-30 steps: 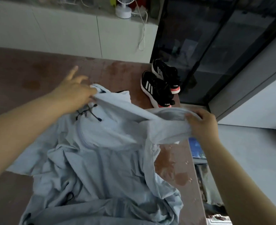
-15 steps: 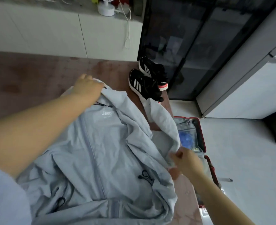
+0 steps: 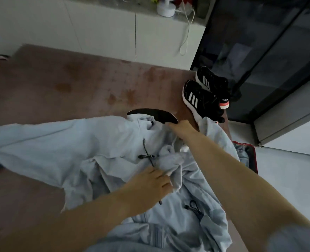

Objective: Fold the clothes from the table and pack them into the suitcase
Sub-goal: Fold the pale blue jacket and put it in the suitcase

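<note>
Dim room with white cabinets along the far wall and a dark glass door far right. Most of the view is a reddish-brown bench (image 3: pixel 63 91), blotchy on top.

Biggest thing on it is the jacket (image 3: pixel 63 153), a pale blue hooded one, spread and rumpled over the near right part of the bench with one sleeve running out to the left. That's the piece being folded. It looks thin and floppy, like a light shell, so I'd guess it weighs next to nothing and won't hold a crease without being flattened first. Probably a bit slick too. Best places to grab are the seams and edges, shoulders or hem, not the loose middle, and the dangling black cords (image 3: pixel 146 153) could snag.

The suitcase (image 3: pixel 252 157) only peeks out past the right edge of the bench, lower down, just a red rim and some lining showing. A pair of black sneakers (image 3: pixel 203 99) sits at the far right corner of the bench, just beyond the jacket.

Right hand (image 3: pixel 182 127) reaches to the far end by the hood's black brim (image 3: pixel 154 114), fingers closed on the cloth there as far as I can tell. Left hand (image 3: pixel 148 184) is nearer, fingers pinching a bunched fold in the middle.
</note>
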`<state>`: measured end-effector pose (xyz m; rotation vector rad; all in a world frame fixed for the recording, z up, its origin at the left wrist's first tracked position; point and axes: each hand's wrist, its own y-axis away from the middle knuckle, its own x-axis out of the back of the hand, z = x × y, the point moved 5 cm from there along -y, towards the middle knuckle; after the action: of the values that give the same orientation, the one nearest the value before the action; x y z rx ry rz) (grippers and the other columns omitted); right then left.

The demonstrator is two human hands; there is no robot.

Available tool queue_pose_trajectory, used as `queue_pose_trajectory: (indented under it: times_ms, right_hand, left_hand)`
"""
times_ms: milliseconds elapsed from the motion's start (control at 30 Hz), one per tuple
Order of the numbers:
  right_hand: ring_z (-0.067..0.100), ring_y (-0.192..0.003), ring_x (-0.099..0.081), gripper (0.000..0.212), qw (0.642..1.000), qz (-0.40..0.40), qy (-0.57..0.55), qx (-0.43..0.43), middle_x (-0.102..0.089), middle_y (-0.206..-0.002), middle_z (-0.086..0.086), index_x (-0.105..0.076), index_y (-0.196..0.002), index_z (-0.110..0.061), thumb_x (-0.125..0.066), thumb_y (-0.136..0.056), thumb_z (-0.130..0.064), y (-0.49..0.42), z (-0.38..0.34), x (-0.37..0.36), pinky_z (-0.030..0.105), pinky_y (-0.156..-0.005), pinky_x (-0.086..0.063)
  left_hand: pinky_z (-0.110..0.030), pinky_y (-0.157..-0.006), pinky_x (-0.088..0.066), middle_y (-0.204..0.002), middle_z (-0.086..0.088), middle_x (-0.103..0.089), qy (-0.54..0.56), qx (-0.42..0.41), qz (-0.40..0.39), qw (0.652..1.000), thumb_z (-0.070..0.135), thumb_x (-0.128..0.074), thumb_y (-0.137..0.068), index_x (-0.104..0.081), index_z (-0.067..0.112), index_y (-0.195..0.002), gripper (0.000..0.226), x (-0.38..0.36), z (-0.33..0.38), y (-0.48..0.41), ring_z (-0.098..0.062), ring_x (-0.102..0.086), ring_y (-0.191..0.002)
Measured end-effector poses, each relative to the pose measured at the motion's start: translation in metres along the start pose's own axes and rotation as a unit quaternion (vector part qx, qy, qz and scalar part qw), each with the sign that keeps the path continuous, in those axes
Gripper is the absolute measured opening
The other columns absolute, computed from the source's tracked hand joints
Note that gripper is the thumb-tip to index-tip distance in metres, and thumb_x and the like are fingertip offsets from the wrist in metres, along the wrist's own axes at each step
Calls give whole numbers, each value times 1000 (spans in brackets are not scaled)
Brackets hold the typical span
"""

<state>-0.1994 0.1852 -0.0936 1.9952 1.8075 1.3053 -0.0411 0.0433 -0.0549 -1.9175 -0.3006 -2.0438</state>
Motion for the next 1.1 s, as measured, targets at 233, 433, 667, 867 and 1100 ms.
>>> queue_pose_trajectory:
  times_ms: [233, 433, 667, 867, 1100]
  right_hand:
    - [22, -68, -64, 11, 993, 13, -5, 115, -64, -77, 13, -65, -93, -5, -56, -86, -9, -5, -14, 20, 21, -56, -51]
    - [12, -104, -57, 32, 915, 202, -94, 337, -65, -116, 10, -66, -110, -3, -44, -87, 3, 49, -129, 109, 6, -82, -43]
    - [-11, -109, -52, 56, 848, 62, -80, 520, -57, -118, -15, -55, -122, -24, -39, -81, 11, 168, -149, 107, 13, -95, -43]
    - [-10, -110, -50, 50, 838, -259, 221, 426, -54, -117, -23, -62, -119, -24, -58, -79, 7, 184, 7, 24, 4, -89, -38]
    - [-15, -82, -54, 21, 815, -305, 376, 319, -66, -106, -13, -67, -106, -24, -62, -87, -33, 186, 70, 2, 1, -76, -37]
  left_hand:
    - [-37, -111, -26, -139, -3, -39, -51, 44, 61, 996, 33, -52, -87, -23, 20, -144, 66, -1, -52, 28, -20, -39, -126]
    - [-45, -117, -11, -157, -9, -2, 97, 378, -60, 919, 72, -22, -82, 5, 21, -149, 87, -14, -133, 25, -29, -9, -142]
    - [-24, -112, -11, -157, -7, -7, 359, 489, 336, 720, 36, -40, -96, -1, 13, -149, 70, 48, -168, 26, -19, -14, -143]
    - [7, -80, -29, -117, 0, -48, 333, 491, 408, 694, 29, -34, -100, -19, 14, -146, 50, 96, -201, 76, -8, -44, -107]
    - [-31, -110, -20, -153, -1, -22, 359, 395, 176, 827, 39, -53, -88, -17, 31, -147, 69, 60, -179, 31, -18, -23, -140]
